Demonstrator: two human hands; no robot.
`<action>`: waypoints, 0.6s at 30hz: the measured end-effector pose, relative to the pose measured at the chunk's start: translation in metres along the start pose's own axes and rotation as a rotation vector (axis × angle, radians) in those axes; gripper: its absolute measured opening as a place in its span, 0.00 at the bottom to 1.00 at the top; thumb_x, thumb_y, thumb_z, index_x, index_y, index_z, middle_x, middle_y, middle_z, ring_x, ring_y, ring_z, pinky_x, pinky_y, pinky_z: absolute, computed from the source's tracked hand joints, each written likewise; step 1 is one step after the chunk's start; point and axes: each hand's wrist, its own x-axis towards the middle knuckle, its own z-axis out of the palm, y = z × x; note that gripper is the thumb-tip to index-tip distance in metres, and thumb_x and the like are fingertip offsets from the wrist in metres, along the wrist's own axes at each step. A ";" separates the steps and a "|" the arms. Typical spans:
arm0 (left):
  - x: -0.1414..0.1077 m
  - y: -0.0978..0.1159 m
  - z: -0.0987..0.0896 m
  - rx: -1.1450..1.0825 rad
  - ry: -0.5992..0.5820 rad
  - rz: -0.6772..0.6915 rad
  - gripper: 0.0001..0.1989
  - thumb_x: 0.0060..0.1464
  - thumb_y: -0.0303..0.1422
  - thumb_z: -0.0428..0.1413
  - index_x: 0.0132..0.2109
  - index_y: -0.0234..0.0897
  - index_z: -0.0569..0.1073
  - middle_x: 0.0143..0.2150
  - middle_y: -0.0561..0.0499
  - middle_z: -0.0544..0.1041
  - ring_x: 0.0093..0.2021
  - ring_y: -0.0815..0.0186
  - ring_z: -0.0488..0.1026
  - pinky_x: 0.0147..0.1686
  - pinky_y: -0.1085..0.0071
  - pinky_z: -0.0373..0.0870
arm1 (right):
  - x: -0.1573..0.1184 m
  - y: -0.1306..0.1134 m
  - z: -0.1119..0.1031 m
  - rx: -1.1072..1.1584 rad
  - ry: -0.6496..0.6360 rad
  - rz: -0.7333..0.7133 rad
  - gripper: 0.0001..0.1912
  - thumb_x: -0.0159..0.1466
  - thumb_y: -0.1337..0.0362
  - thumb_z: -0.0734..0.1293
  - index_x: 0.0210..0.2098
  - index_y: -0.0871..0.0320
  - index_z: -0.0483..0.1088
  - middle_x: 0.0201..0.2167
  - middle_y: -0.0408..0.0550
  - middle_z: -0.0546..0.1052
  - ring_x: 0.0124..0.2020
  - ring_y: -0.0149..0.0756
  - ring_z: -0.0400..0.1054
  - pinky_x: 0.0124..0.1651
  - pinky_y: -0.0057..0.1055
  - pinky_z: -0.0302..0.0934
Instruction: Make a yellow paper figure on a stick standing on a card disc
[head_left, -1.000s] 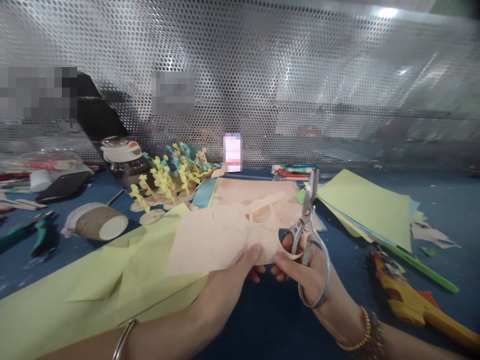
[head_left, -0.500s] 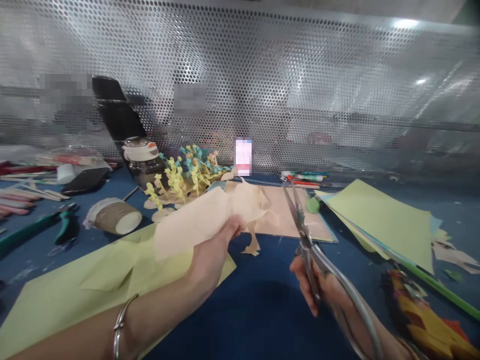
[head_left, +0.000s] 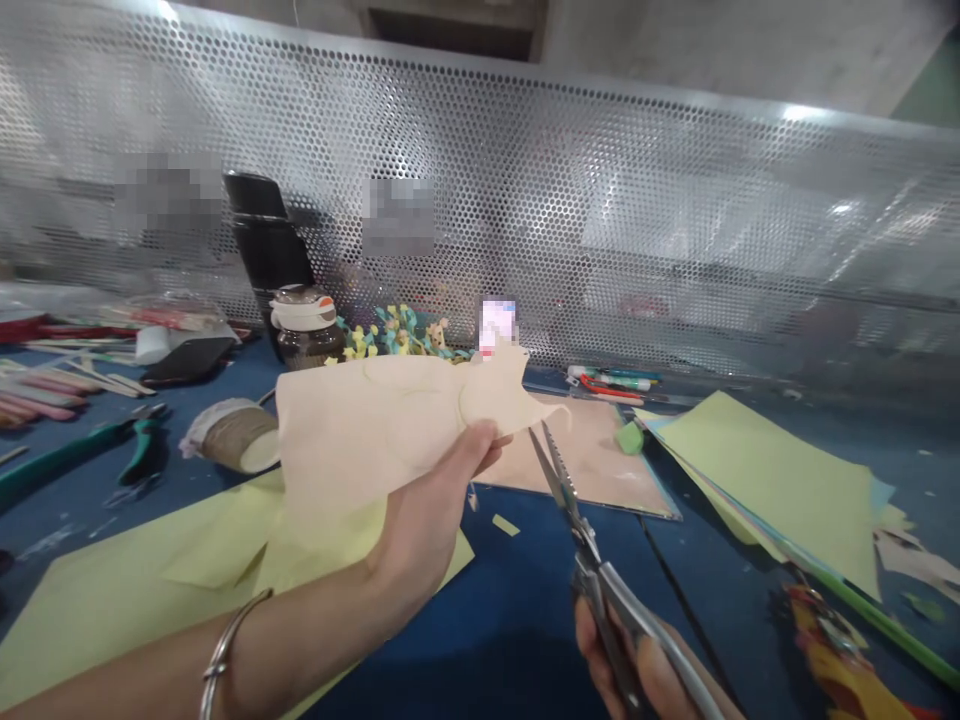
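Note:
My left hand (head_left: 442,490) pinches a sheet of cream paper (head_left: 367,425) by its lower right part. Faint curved lines show on the paper, and its right end is cut into an uneven outline with a thin curling tip. In my right hand (head_left: 637,650) is a pair of scissors (head_left: 589,550), fingers wrapped round the handles. Their blades are parted and point up toward the paper's right end; whether they touch it I cannot tell. Below the held sheet lies folded yellow-green paper (head_left: 157,560). A small paper scrap (head_left: 506,525) rests on the blue table.
Pink paper (head_left: 577,455) lies behind the scissors, coloured sheets (head_left: 772,470) to the right. Green-handled pliers (head_left: 142,440), a twine-wrapped cup (head_left: 232,435), a jar (head_left: 304,330) and a black bottle (head_left: 266,240) stand or lie left. A perforated metal panel (head_left: 600,220) borders the back.
The cream paper has turned flatter toward me and now hides much of the paper flowers. The hanging strip has gone from its end. My right hand and scissors moved left and lower.

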 end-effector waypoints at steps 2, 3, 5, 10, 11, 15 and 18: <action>-0.005 -0.002 0.002 0.018 -0.005 -0.037 0.14 0.48 0.43 0.61 0.38 0.39 0.80 0.44 0.49 0.81 0.52 0.58 0.73 0.60 0.63 0.60 | 0.004 0.008 -0.002 0.020 0.008 0.048 0.32 0.45 0.31 0.64 0.27 0.55 0.65 0.17 0.36 0.54 0.16 0.24 0.44 0.17 0.25 0.44; -0.007 -0.003 0.003 0.017 -0.008 -0.044 0.14 0.48 0.42 0.60 0.38 0.39 0.80 0.45 0.49 0.80 0.52 0.58 0.73 0.59 0.63 0.60 | 0.005 0.010 -0.002 0.025 0.013 0.066 0.32 0.44 0.31 0.65 0.26 0.55 0.65 0.16 0.35 0.54 0.16 0.24 0.44 0.17 0.24 0.44; -0.012 -0.006 0.004 0.006 -0.025 -0.059 0.13 0.48 0.42 0.60 0.38 0.39 0.80 0.48 0.50 0.79 0.53 0.57 0.72 0.57 0.64 0.63 | 0.005 0.010 -0.001 0.030 0.031 0.072 0.32 0.43 0.32 0.66 0.27 0.55 0.65 0.16 0.35 0.55 0.15 0.24 0.45 0.17 0.24 0.44; -0.021 -0.014 0.004 0.082 -0.077 -0.099 0.13 0.48 0.43 0.60 0.38 0.40 0.80 0.48 0.50 0.79 0.54 0.56 0.71 0.56 0.65 0.64 | -0.001 -0.003 0.009 0.045 0.081 -0.001 0.32 0.45 0.30 0.64 0.28 0.54 0.64 0.16 0.35 0.56 0.15 0.24 0.46 0.17 0.25 0.46; -0.022 -0.015 0.003 0.099 -0.073 -0.077 0.13 0.48 0.43 0.60 0.38 0.40 0.80 0.48 0.50 0.79 0.54 0.56 0.71 0.56 0.65 0.64 | -0.001 -0.004 0.011 0.047 0.085 -0.005 0.32 0.45 0.30 0.63 0.28 0.54 0.64 0.16 0.35 0.56 0.14 0.24 0.46 0.17 0.25 0.45; -0.024 -0.017 0.002 0.134 -0.078 -0.037 0.13 0.48 0.42 0.60 0.38 0.40 0.80 0.46 0.48 0.80 0.52 0.53 0.73 0.53 0.62 0.67 | 0.005 0.006 0.007 0.065 0.079 0.012 0.33 0.43 0.29 0.64 0.27 0.54 0.63 0.14 0.34 0.56 0.13 0.24 0.47 0.16 0.25 0.44; -0.025 -0.017 0.001 0.140 -0.104 -0.049 0.13 0.49 0.42 0.59 0.39 0.41 0.80 0.47 0.49 0.80 0.52 0.53 0.72 0.54 0.62 0.66 | 0.009 0.014 0.001 0.082 0.045 0.059 0.34 0.39 0.29 0.65 0.25 0.54 0.62 0.13 0.35 0.57 0.13 0.25 0.49 0.15 0.25 0.46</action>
